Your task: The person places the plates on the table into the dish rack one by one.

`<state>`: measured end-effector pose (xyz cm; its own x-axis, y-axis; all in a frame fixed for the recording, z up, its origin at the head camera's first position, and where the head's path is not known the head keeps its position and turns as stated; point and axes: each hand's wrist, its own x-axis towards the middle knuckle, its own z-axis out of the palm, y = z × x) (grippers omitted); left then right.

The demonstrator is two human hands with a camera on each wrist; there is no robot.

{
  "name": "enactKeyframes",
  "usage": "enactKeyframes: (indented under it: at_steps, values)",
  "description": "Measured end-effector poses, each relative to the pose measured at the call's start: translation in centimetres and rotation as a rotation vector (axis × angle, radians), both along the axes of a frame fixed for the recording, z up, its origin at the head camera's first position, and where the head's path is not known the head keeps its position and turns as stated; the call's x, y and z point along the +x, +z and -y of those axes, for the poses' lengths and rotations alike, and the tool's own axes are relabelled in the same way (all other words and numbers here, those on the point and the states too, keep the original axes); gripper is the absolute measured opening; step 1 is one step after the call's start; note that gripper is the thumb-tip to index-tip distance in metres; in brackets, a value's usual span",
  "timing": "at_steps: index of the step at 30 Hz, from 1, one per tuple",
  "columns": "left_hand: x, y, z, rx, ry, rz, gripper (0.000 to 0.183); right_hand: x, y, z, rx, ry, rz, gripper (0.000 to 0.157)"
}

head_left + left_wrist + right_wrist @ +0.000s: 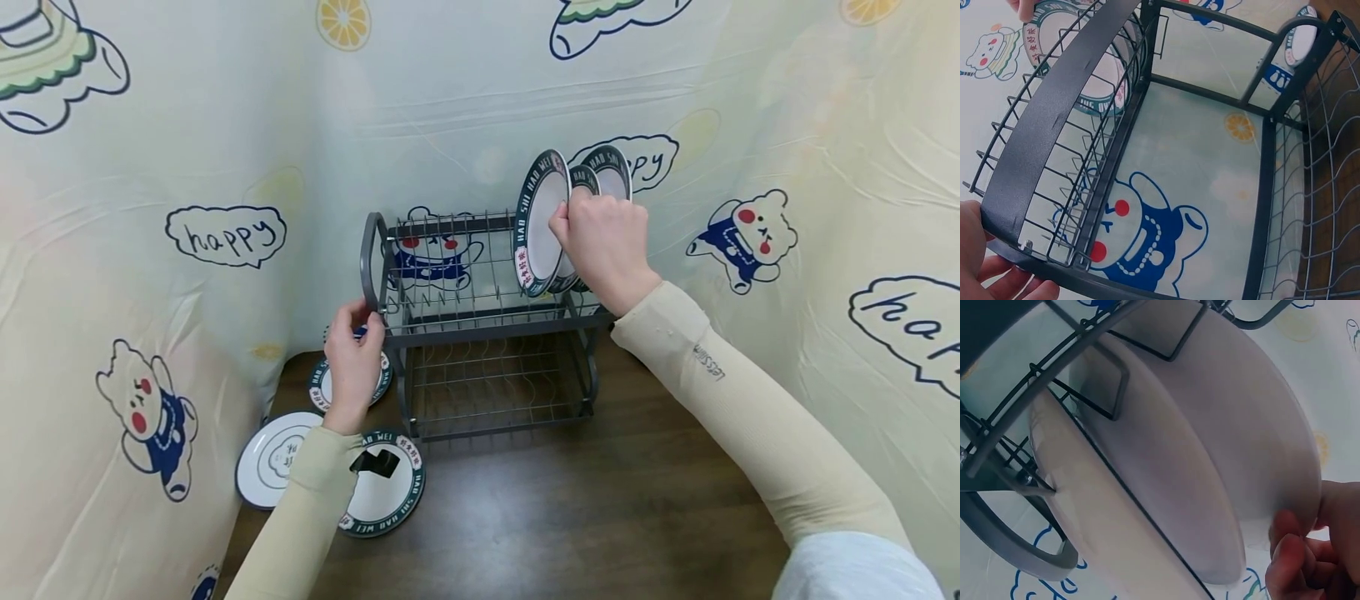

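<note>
A dark grey two-tier dish rack (pixel 487 331) stands at the middle of the table. My left hand (pixel 352 358) holds its upper tier at the front left corner, fingers curled under the frame in the left wrist view. On the right half of that tier, three plates stand on edge between the wires. My right hand (pixel 607 246) pinches the rim of the leftmost plate (pixel 542 225), white with a dark green lettered border. In the right wrist view, the fingertips (pixel 1288 550) are at this plate's edge. Behind the right hand, the other plates (pixel 611 171) are partly hidden.
Left of the rack, a white plate (pixel 262 462) lies face down beside a green-bordered plate (pixel 386 500) carrying a black patch. Another bordered plate (pixel 321 387) is partly behind the left hand. The lower tier (pixel 487 383) shows bare wires. Patterned cloth (pixel 450 108) surrounds the brown table (pixel 570 508).
</note>
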<state>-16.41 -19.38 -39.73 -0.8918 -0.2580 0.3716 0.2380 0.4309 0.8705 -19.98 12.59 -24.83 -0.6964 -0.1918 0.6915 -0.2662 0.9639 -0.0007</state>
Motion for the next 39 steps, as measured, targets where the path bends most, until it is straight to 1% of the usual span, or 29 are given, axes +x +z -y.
enactKeyframes:
  at_steps: [5, 9, 12, 15, 21, 27, 33, 39]
  values:
    - [0.0, 0.1, 0.0, 0.002, 0.003, -0.002, 0.036, 0.4, 0.2, -0.2, 0.007, -0.003, 0.052, 0.04]
    - [0.1, 0.1, -0.1, 0.013, 0.001, 0.007, 0.036, 0.8, 0.5, -0.3, 0.012, -0.012, 0.113, 0.044]
    - [0.1, 0.2, -0.1, 0.016, -0.001, 0.014, 0.036, 1.0, 0.6, -0.4, 0.012, -0.016, 0.148, 0.043]
    - [0.2, 0.2, -0.1, 0.021, -0.004, 0.013, 0.036, 1.2, 0.7, -0.5, -0.003, -0.005, 0.157, 0.042]
    - [0.1, 0.2, 0.0, 0.018, -0.009, 0.004, 0.036, 1.4, 0.6, -1.0, -0.043, 0.035, 0.138, 0.042]
    - [0.2, 0.1, -0.1, 0.015, -0.005, 0.009, 0.036, 1.5, 0.3, -1.3, -0.057, 0.074, 0.108, 0.043]
    - [0.2, 0.1, -0.1, 0.018, -0.004, 0.009, 0.036, 1.9, 0.1, -1.8, -0.063, 0.129, 0.048, 0.037]
    - [0.1, 0.1, -0.1, 0.016, -0.003, 0.007, 0.035, 2.4, -0.2, -2.7, -0.089, 0.177, -0.042, 0.034]
